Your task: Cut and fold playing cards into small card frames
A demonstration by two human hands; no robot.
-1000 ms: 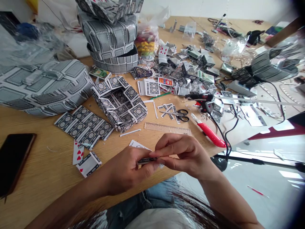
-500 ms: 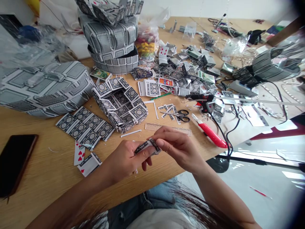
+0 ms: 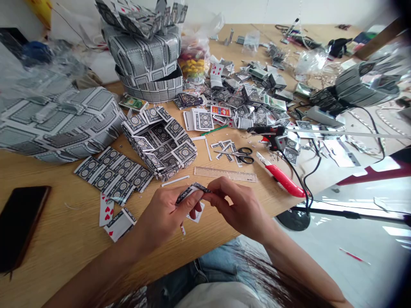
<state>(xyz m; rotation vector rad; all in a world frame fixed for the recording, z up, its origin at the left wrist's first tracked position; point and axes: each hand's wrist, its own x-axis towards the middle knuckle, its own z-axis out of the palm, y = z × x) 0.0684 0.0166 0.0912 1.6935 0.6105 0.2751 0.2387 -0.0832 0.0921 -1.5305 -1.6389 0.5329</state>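
Observation:
A folded playing card (image 3: 189, 193) with a dark patterned back is between my hands, over the table's front edge. My left hand (image 3: 170, 209) grips it, thumb pressed on top. At the card's right end, the thumb and forefinger of my right hand (image 3: 239, 205) are pinched on it. Below my fingers, part of another white card (image 3: 197, 214) shows. Just beyond my hands lie a clear ruler (image 3: 224, 173) and a thin white paper strip (image 3: 175, 181). Behind them stands an open box woven from folded cards (image 3: 180, 149).
Black-handled scissors (image 3: 244, 155), a red cutter (image 3: 284, 179) and a glue gun (image 3: 271, 134) lie to the right. A joined card panel (image 3: 112, 173) and a phone (image 3: 22, 226) are on the left. Larger woven pieces (image 3: 64, 119) and piled folded cards (image 3: 253, 96) stand behind.
My right fingers have moved from on top of the folded card to a pinch at its right end. The card has shifted slightly left, and the white card below has come into view.

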